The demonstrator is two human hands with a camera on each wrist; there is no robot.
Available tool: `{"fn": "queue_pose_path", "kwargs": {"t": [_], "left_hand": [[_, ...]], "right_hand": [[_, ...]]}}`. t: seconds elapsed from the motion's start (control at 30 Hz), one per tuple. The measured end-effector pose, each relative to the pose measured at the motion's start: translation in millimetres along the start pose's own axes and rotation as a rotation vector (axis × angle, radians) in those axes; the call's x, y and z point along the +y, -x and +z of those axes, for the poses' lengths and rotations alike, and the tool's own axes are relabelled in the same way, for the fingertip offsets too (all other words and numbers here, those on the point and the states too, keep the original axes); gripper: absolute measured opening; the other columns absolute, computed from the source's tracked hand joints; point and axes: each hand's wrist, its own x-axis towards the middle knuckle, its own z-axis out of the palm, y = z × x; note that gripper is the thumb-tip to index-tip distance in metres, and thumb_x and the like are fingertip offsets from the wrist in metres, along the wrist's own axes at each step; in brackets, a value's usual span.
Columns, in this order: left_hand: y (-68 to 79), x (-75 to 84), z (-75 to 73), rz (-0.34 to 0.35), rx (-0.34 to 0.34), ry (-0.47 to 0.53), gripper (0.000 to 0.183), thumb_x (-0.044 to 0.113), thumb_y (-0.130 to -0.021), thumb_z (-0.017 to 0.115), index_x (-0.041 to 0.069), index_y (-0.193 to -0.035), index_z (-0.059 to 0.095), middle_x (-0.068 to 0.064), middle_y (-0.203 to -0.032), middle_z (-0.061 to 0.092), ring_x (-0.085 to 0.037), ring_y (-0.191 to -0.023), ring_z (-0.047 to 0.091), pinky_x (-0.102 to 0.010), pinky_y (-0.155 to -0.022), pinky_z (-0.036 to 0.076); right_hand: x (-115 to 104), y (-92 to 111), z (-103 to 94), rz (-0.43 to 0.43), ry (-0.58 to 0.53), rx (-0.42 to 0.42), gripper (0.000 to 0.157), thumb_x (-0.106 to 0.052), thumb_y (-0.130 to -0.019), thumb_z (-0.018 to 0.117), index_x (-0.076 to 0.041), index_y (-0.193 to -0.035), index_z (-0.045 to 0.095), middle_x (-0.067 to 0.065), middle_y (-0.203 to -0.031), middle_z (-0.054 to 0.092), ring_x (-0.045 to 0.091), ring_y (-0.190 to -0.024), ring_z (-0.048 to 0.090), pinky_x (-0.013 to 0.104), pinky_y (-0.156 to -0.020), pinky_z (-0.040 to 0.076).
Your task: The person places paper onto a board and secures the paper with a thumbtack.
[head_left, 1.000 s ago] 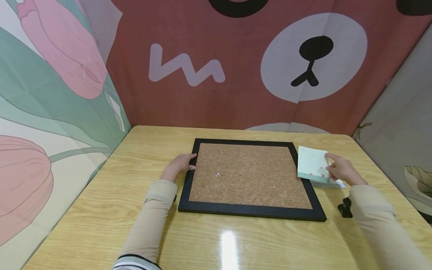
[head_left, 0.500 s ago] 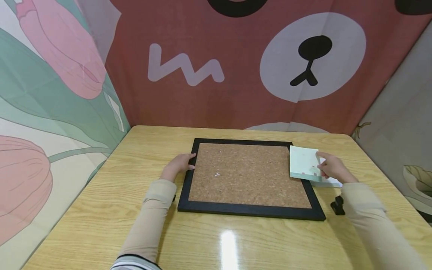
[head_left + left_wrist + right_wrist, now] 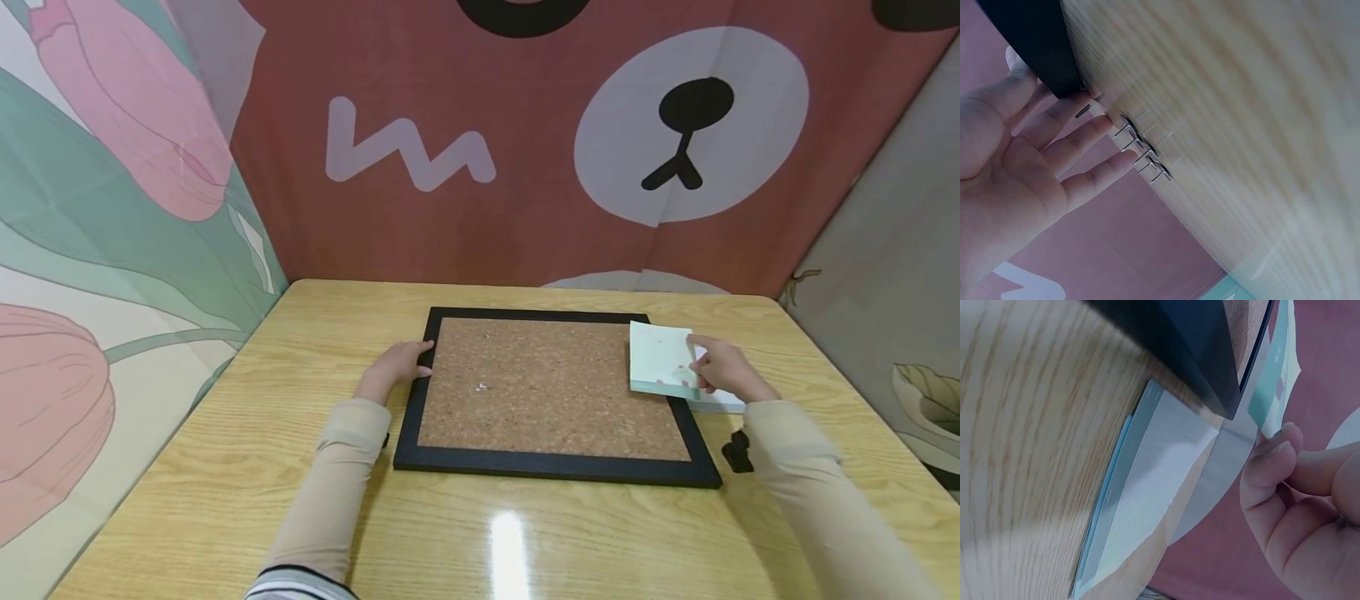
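A cork board in a black frame lies on the table. My left hand touches the frame's left side; in the left wrist view its fingers extend loosely beside the black frame. Between thumb and curled fingers, my right hand pinches the right edge of a pale green sheet of notepaper. That sheet hovers over the board's upper right part, tilted in the right wrist view. Beneath it, partly hidden, a pad of notepaper lies on the table beside the frame.
Several small metal pins stand on the table near my left fingertips. Small shiny bits show on the cork. A printed cloth hangs behind the wooden table.
My right hand has moved left with the sheet, which now covers more of the board's right side. My left hand stays at the frame's left edge.
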Motion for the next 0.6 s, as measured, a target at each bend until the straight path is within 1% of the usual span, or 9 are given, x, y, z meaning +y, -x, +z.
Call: {"fn": "queue_pose_path", "kwargs": {"t": [0.2, 0.37, 0.6], "left_hand": [[0.3, -0.5, -0.5, 0.003, -0.002, -0.001, 0.055, 0.016, -0.088, 0.056, 0.004, -0.137, 0.035, -0.019, -0.134, 0.039, -0.033, -0.122, 0.035, -0.040, -0.097, 0.031], [0.1, -1.1, 1.3, 0.001, -0.006, 0.001, 0.055, 0.016, -0.088, 0.056, 0.004, -0.137, 0.034, -0.019, -0.134, 0.038, -0.032, -0.122, 0.035, -0.040, -0.097, 0.031], [1.0, -3.2, 5.3, 0.003, -0.006, -0.008, 0.054, 0.016, -0.088, 0.056, 0.003, -0.136, 0.035, -0.020, -0.134, 0.039, -0.033, -0.122, 0.036, -0.040, -0.097, 0.031]], "right_hand": [[-9.5, -5.8, 2.0, -0.015, 0.007, -0.002, 0.051, 0.010, -0.087, 0.043, 0.018, -0.132, 0.019, 0.010, -0.063, 0.054, 0.015, -0.049, 0.047, 0.035, -0.051, 0.042], [-15.7, -8.8, 3.1, -0.049, -0.003, 0.008, 0.051, 0.011, -0.086, 0.044, 0.019, -0.131, 0.020, 0.011, -0.062, 0.054, 0.015, -0.048, 0.048, 0.035, -0.050, 0.043], [-19.7, -10.7, 7.5, -0.013, -0.033, -0.014, 0.052, 0.009, -0.087, 0.044, 0.017, -0.132, 0.019, 0.012, -0.065, 0.053, 0.017, -0.051, 0.048, 0.036, -0.054, 0.045]]}}
